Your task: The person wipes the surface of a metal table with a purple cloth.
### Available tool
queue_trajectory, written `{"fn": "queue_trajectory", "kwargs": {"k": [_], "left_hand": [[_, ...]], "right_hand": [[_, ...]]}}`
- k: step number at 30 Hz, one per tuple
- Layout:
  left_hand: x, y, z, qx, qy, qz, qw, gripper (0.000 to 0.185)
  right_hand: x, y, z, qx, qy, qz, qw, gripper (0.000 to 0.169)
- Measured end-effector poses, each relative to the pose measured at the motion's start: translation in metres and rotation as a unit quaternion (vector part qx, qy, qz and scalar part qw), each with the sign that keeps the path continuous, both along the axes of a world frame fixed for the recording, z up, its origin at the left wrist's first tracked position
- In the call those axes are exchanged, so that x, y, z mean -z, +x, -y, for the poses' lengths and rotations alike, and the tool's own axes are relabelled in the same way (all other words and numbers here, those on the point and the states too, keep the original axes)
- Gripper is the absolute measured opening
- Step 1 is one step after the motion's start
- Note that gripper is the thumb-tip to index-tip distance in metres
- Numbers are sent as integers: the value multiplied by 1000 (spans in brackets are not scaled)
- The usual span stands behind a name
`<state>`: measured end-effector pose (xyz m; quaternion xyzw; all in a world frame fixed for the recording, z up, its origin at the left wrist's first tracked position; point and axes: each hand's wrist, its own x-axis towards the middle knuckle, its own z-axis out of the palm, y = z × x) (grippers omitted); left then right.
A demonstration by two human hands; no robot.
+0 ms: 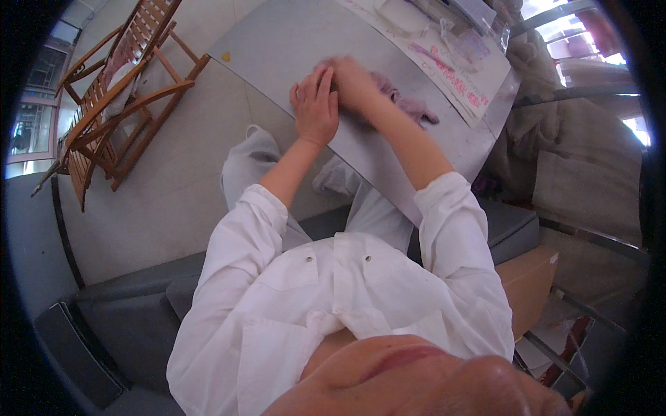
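My left hand [318, 106] rests near the edge of a grey tabletop [270, 39], palm down with its fingers stretched forward. Right beside it, blurred, is my right hand [356, 86], and the two meet at the fingertips. A little pinkish material shows at the fingertips, but my hands hide most of it. A crumpled mauve cloth item [408, 104] lies on the tabletop beyond my right wrist, partly covered by the forearm. What either hand grips, if anything, is hidden.
Papers with pink flower prints [458, 78] and clear plastic packets [463, 44] cover the table's far right side. A small yellow piece [226, 56] sits near the left corner. A wooden slatted chair [130, 88] stands left; a cardboard box [528, 286] is at right.
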<state>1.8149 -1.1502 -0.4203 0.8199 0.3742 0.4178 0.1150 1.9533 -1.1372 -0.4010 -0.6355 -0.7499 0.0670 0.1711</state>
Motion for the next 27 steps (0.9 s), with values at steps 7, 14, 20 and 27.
{"fn": "queue_trajectory", "kwargs": {"k": [7,14,20,27], "left_hand": [[-1,-5,1,23,-3,54,998,49],[-3,-5,6,55,1,25,998,49],[-2,-6,3,43,-2,58,997,46],[-3,-9,5,49,1,73,996,46]], "right_hand": [[-29,38,47,18,-36,1,999,35],[-7,85,-37,222,70,26,972,35],[-8,-2,-47,-53,90,-118,987,24],[-43,-6,29,-97,-51,-109,988,27]]}}
